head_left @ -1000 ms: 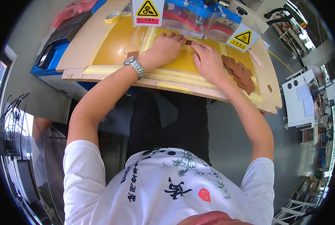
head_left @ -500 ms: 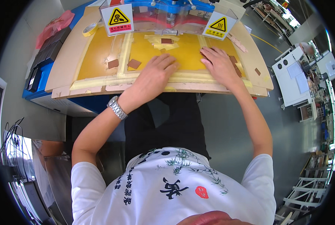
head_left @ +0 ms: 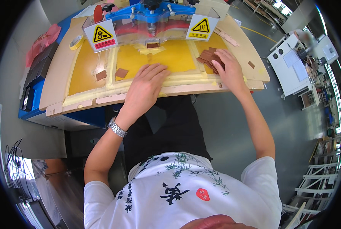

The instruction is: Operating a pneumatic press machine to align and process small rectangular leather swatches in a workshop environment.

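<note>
My left hand (head_left: 146,81) lies palm down with fingers stretched out, over the front of a yellow sheet (head_left: 170,63) framed with pale tape; nothing shows in it. My right hand (head_left: 230,71) rests at the right edge of a loose pile of small brown square pieces (head_left: 207,57). Its thumb and fingers are apart and touch the pile; what lies under the fingertips is hidden. Single brown pieces lie to the left: one brown square (head_left: 101,75) and another brown square (head_left: 121,73). A further brown piece (head_left: 153,45) sits in a taped spot under the clear guard.
A blue clamping machine (head_left: 151,15) with a clear guard and two warning signs (head_left: 103,37) stands at the back. A tape roll (head_left: 76,42) and black boxes (head_left: 40,65) are at left. One brown chip (head_left: 251,65) lies near the board's right edge.
The view has shifted, moving the board left in the picture. My right hand has drawn right off the brown pile, which now shows more. My left hand stays flat near the front.
</note>
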Demonstrator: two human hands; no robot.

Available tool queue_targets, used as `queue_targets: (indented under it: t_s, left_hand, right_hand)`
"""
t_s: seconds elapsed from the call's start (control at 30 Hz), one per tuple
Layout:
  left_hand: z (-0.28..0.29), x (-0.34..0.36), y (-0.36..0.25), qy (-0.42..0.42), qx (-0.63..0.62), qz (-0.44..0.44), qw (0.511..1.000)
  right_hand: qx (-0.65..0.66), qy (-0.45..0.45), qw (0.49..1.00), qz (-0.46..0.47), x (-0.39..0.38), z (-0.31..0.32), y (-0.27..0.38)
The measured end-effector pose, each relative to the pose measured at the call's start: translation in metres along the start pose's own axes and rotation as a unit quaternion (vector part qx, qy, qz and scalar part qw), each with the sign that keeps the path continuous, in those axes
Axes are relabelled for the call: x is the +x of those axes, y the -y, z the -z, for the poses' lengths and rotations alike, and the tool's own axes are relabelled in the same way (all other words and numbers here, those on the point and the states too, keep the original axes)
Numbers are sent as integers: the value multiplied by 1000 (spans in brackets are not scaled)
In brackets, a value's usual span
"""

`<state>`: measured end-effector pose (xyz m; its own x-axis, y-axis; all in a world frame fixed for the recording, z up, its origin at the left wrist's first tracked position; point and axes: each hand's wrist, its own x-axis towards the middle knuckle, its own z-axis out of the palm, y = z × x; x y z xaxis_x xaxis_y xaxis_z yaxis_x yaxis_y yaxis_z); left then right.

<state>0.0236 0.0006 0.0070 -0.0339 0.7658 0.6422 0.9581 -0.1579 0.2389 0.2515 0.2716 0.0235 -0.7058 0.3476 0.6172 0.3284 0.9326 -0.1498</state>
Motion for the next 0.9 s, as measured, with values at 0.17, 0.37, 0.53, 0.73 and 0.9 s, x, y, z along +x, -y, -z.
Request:
queue_targets:
  t_s: [0.17,0.37,0.53,0.73,0.9]
  left_hand:
    - [0,1,-2,-20,-33,16,999]
    - [1,2,-3,-32,-47,27,998]
    - [2,0,1,-52,-134,96,985]
    - [10,28,-21,-45,-389,240,888]
    - [12,27,-14,13,-436,265,860]
  right_hand:
    - [9,11,999,-38,1,-1,-2]
    - [44,-34,996,-73,2,8,5]
    - [311,-61,933,-172,9,18,36]
    - [505,25,837,-209,14,3,117]
    - [541,48,818,-186,22,-19,139]
